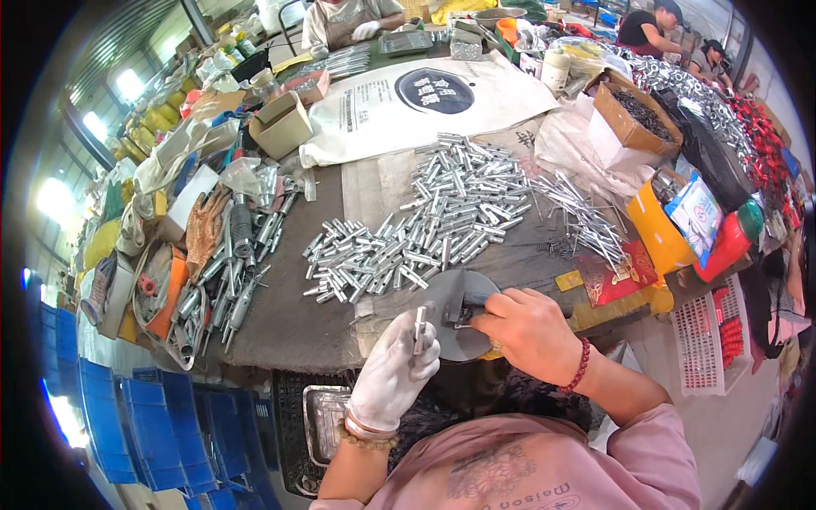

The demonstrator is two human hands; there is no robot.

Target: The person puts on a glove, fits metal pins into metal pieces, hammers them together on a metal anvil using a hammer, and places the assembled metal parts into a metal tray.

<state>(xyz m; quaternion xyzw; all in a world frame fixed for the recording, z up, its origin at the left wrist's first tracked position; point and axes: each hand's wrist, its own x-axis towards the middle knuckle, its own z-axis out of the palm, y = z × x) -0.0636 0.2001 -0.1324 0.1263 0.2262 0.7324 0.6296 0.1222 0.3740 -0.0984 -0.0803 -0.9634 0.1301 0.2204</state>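
Note:
My left hand point(396, 367), in a white glove, is closed around a short silvery metal tube point(419, 330), which stands upright between thumb and fingers. Bare and wearing a red bead bracelet, my right hand point(529, 333) reaches over a round grey dish point(452, 340) at the table's near edge. Its fingertips are pinched together by the dark recess in the dish; whatever they grip is too small or hidden to make out. Just beyond both hands lies a large heap of similar metal tubes point(459, 200). Right of the heap is a loose pile of thin metal rods point(582, 217).
A white printed sack point(365, 119) covers the table's far part. Tools and an orange glove point(204, 234) crowd the left. At right are a carton of dark small parts point(633, 115), a yellow box point(659, 225) and a red bottle point(731, 242). Other people sit beyond.

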